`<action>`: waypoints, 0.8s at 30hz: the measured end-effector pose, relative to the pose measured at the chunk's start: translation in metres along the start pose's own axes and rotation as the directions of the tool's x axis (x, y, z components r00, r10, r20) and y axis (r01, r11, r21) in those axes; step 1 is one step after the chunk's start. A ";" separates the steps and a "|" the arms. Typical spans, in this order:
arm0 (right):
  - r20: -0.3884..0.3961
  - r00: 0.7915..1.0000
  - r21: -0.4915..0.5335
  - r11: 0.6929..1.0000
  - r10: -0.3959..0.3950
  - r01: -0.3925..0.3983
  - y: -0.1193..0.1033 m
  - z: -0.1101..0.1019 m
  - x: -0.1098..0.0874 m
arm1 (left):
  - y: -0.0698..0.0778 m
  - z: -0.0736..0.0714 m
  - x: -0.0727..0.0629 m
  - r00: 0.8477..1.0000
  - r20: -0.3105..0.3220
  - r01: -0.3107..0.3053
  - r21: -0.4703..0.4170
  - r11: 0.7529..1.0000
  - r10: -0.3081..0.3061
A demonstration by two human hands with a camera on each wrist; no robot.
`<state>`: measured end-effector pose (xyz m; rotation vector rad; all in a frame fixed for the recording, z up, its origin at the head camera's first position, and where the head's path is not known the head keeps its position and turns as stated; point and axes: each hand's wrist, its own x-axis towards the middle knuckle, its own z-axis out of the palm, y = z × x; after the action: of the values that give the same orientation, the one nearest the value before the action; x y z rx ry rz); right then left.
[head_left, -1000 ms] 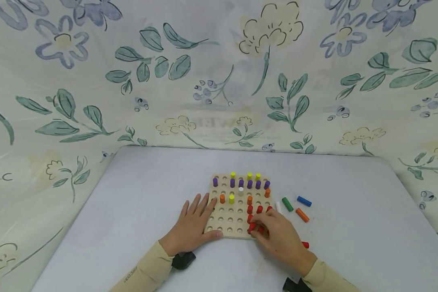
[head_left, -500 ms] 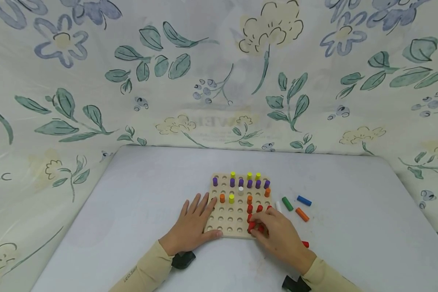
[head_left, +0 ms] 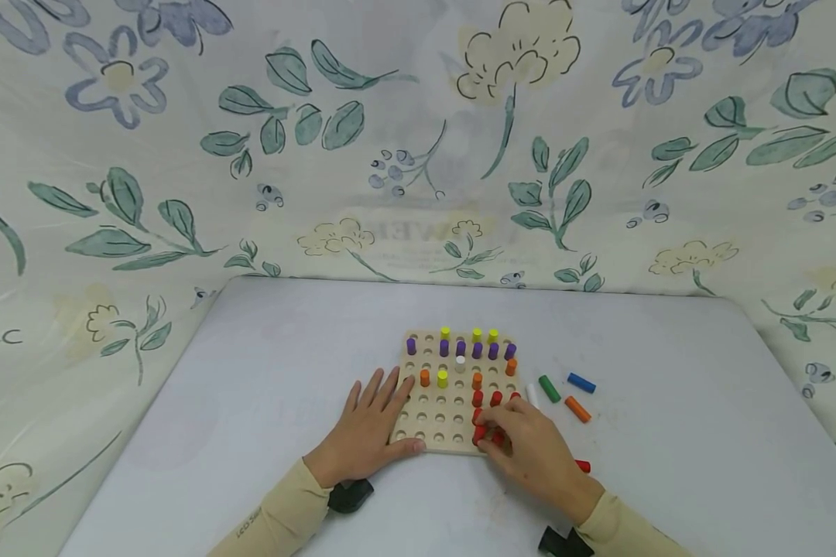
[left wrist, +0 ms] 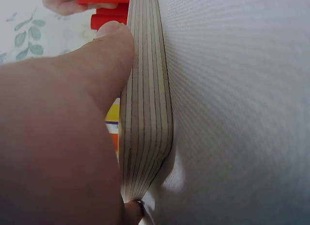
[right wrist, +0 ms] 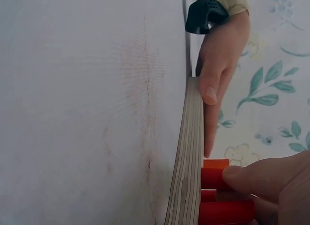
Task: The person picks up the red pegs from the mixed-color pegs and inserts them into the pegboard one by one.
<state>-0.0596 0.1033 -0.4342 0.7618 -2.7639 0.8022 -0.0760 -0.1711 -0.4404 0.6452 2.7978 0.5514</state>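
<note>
A wooden peg board (head_left: 440, 445) lies on the table, with rows of round holes and pegs of several colours standing in it. My right hand (head_left: 536, 449) is over its near right corner, where thumb and index finger pinch a red peg (head_left: 480, 435) in the front row. In the right wrist view the thumb presses against this red peg (right wrist: 212, 178), which stands straight on the board face. My left hand (head_left: 362, 433) rests on the board's left side with straight, spread fingers, its thumb at the front edge. The right hand partly hides other red pegs.
Right of the board lie a green peg (head_left: 549, 389), a blue peg (head_left: 581, 383), an orange peg (head_left: 577, 409) and a white peg (head_left: 532, 395). One red peg (head_left: 583, 466) lies beside the right wrist. A flowered cloth (head_left: 418, 155) hangs behind the white table (head_left: 286, 333).
The red peg between the right thumb and index finger has shifted slightly and sits a little lower at its hole. Both hands otherwise keep their places.
</note>
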 end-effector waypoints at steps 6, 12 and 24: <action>0.014 1.000 -0.034 0.999 -0.007 0.008 0.000 -0.001 0.000 | 0.000 0.001 -0.001 1.000 -0.009 -0.002 -0.001 1.000 0.002; 0.023 1.000 -0.064 0.998 -0.012 0.014 0.000 -0.002 -0.001 | 0.001 0.001 -0.001 1.000 -0.016 -0.003 -0.004 1.000 0.003; -0.024 0.997 -0.038 0.997 -0.068 0.067 0.002 -0.007 -0.002 | 0.002 -0.001 0.000 1.000 -0.007 0.002 0.000 1.000 -0.002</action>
<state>-0.0590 0.1091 -0.4292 0.8276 -2.7066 0.7398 -0.0757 -0.1699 -0.4389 0.6409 2.8044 0.5545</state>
